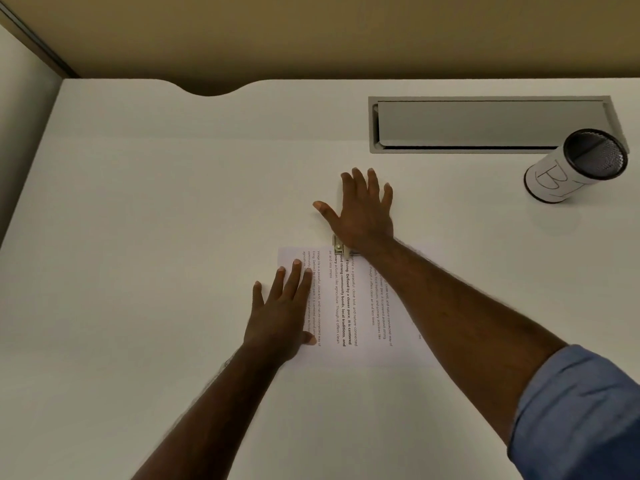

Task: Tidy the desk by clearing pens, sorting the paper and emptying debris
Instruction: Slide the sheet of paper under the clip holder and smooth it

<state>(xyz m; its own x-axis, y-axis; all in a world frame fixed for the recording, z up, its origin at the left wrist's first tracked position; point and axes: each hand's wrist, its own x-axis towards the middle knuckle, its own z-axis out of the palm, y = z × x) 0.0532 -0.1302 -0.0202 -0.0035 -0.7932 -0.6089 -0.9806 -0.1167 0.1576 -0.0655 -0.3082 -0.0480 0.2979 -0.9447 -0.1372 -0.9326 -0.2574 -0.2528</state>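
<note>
Printed sheets of paper (pixel 360 306) lie stacked on the white desk (pixel 173 202), text running sideways. My left hand (pixel 284 313) rests flat on the left part of the paper, fingers spread. My right hand (pixel 363 209) lies palm down, fingers spread, on a pale stapler (pixel 338 244) at the paper's far edge; only the stapler's near end shows beneath the palm. A mesh pen holder (pixel 575 168) wrapped in white paper marked "B" stands at the right and looks empty.
A grey recessed cable tray with a lid (pixel 485 124) is set into the desk at the back right. The desk's far edge has a curved cut-out (pixel 211 90). A tan wall stands behind, a partition at the left.
</note>
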